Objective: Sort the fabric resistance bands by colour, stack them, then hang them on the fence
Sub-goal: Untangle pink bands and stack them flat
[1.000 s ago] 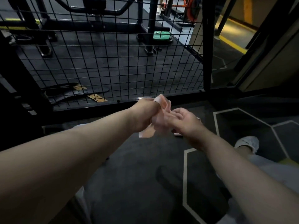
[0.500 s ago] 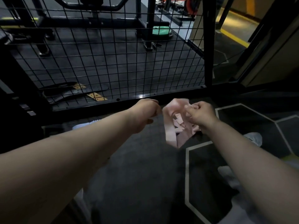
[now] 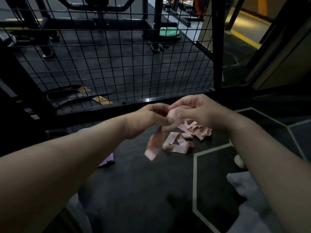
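Observation:
Both my hands meet just in front of the black wire fence (image 3: 117,64). My left hand (image 3: 148,120) and my right hand (image 3: 196,111) pinch one pink fabric band (image 3: 156,140) between them; its loose end hangs down, blurred. Below my right hand a pile of pink bands (image 3: 183,138) lies tangled on the dark floor. A stack of purple bands (image 3: 108,160) peeks out from under my left forearm, mostly hidden.
The fence's black post (image 3: 217,47) stands at its right end, with an open passage beyond. Gym machine frames and a green disc (image 3: 168,31) sit behind the mesh. My white-clothed leg and shoe (image 3: 244,185) lie at the lower right on the hexagon-lined mat.
My hands parted and came together again on a single pink band. The bunch my right hand held now lies on the floor. The view has tipped down a little.

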A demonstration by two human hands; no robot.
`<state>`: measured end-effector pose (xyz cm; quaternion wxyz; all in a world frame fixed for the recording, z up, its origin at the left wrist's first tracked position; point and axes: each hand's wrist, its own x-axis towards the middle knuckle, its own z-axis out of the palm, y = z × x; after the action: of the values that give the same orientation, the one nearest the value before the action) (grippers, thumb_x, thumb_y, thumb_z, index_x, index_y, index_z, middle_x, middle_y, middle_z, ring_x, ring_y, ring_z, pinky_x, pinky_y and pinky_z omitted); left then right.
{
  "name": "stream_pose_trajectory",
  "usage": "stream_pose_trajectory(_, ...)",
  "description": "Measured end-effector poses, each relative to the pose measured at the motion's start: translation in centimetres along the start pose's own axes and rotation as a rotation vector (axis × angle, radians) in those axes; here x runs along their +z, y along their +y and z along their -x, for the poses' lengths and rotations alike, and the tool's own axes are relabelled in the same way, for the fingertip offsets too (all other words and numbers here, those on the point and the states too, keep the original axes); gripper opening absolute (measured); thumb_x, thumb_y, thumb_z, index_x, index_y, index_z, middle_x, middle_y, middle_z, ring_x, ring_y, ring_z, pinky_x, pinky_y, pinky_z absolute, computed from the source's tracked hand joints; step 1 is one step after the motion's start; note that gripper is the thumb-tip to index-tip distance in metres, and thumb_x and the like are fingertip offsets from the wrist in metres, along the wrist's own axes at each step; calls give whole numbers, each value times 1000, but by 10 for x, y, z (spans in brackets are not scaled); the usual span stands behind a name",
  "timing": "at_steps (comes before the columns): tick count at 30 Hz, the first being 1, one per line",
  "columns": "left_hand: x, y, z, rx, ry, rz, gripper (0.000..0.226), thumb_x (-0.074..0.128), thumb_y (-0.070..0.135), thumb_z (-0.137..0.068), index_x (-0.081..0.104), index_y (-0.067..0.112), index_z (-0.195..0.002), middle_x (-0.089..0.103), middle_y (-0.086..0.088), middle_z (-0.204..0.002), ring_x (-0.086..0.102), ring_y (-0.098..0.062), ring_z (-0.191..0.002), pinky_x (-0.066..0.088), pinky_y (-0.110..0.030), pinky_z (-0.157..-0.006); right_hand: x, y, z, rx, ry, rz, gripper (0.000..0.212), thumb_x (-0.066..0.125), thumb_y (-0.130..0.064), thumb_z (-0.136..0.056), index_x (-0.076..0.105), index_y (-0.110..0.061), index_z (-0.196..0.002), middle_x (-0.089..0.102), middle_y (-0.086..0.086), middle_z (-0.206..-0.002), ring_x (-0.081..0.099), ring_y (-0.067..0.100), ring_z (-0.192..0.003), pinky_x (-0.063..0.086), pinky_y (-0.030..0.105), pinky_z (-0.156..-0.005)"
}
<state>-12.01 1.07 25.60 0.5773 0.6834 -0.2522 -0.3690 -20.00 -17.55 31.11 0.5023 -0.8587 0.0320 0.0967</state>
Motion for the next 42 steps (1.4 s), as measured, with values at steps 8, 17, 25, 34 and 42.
stream_pose_trajectory(8,-5,-6,14,15,85,79,9,68,4,-87,68,2,-96,65,2,-74,60,-9,-67,46,-22,-62,2,4,0,91,287,-598,19,61,-9,-94,62,-2,-112,75,12,-96,73,25,-89,59,33,-71)
stream_pose_trajectory(17,-3,-2,21,29,86,80,14,71,12,-88,69,3,-99,69,-2,-84,64,-11,-76,50,-24,-71,18,-11,5,11,361,-283,14,63,-15,-95,67,-6,-106,70,4,-86,66,14,-73,53,31,-67)
stream_pose_trajectory(25,-14,-1,30,-141,-12,5,8,74,1,-82,69,6,-86,72,-11,-83,67,-23,-76,54,-36,-72,-18,-23,-4,60,779,-718,8,56,-12,-98,62,-17,-98,67,8,-107,67,22,-101,60,34,-63)
stream_pose_trajectory(34,-23,3,31,-209,139,112,18,78,5,-80,64,7,-91,69,-8,-81,62,-22,-72,52,-31,-63,-46,-8,9,-5,1106,-719,10,55,-18,-99,61,-27,-98,67,-1,-108,65,10,-99,55,25,-71)
stream_pose_trajectory(42,-32,6,27,-160,401,432,16,65,8,-91,62,5,-106,66,-11,-87,62,-16,-63,46,-26,-54,-35,8,9,95,1058,-768,12,54,-20,-99,60,-29,-103,66,-3,-111,64,10,-102,54,30,-84)
